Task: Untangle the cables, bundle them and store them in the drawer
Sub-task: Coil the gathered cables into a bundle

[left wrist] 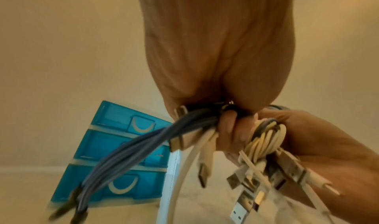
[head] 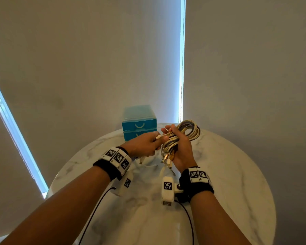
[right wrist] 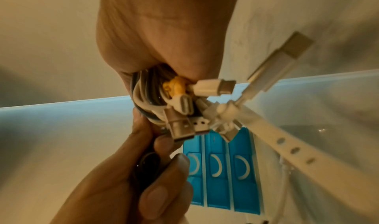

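A coil of white, yellow and purple-grey cables (head: 190, 129) hangs above the round marble table (head: 228, 183), and my right hand (head: 181, 145) grips it round the middle. Several USB plugs (head: 168, 160) dangle below that fist. My left hand (head: 148, 144) is beside it and pinches a white cable end (head: 158, 137) at the bundle. In the left wrist view the left hand (left wrist: 205, 49) also holds a purple-grey strand (left wrist: 127, 151) trailing down left. The right wrist view shows a white strap with holes (right wrist: 291, 149) sticking out of the bundle (right wrist: 147, 88). The blue drawer unit (head: 139, 122) stands shut behind the hands.
The drawer unit (right wrist: 221, 170) has three drawers with white handles, near the table's far edge. Grey blinds hang behind the table, with a bright window gap (head: 182, 68) between them. Black camera leads (head: 95, 209) run from my wrists over the near side of the table.
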Demonstrator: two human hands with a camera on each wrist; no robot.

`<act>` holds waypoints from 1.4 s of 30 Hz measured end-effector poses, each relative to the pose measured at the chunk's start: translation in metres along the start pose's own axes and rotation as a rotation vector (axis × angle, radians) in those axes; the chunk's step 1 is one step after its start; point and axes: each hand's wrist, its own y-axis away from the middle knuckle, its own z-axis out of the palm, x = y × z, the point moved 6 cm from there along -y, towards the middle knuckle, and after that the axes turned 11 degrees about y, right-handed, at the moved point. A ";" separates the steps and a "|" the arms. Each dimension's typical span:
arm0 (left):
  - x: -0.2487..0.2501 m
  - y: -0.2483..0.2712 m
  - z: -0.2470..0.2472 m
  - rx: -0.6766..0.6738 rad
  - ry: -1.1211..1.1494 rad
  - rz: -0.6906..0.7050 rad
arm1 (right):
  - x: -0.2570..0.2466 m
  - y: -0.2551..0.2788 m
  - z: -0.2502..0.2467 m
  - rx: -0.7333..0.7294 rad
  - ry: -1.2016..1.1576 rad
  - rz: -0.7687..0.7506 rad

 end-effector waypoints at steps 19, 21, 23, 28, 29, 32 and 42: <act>-0.011 0.006 -0.003 0.037 0.305 -0.210 | 0.003 -0.008 -0.006 -0.032 0.047 -0.081; -0.008 0.006 -0.003 0.038 0.420 -0.251 | 0.000 -0.009 -0.005 -0.022 0.069 -0.106; -0.004 0.008 -0.005 0.020 0.495 -0.296 | -0.002 -0.010 -0.006 -0.027 0.067 -0.126; -0.009 0.013 -0.005 -0.091 0.557 -0.405 | 0.000 -0.010 -0.011 -0.007 -0.071 -0.058; -0.011 0.014 -0.004 -0.098 0.568 -0.412 | 0.001 -0.011 -0.014 0.011 -0.055 -0.054; -0.011 0.019 -0.001 -0.121 0.393 -0.421 | 0.005 -0.015 -0.021 0.089 -0.029 -0.012; 0.023 0.030 0.000 -0.062 -0.742 -0.155 | -0.007 0.001 -0.021 0.378 0.491 -0.068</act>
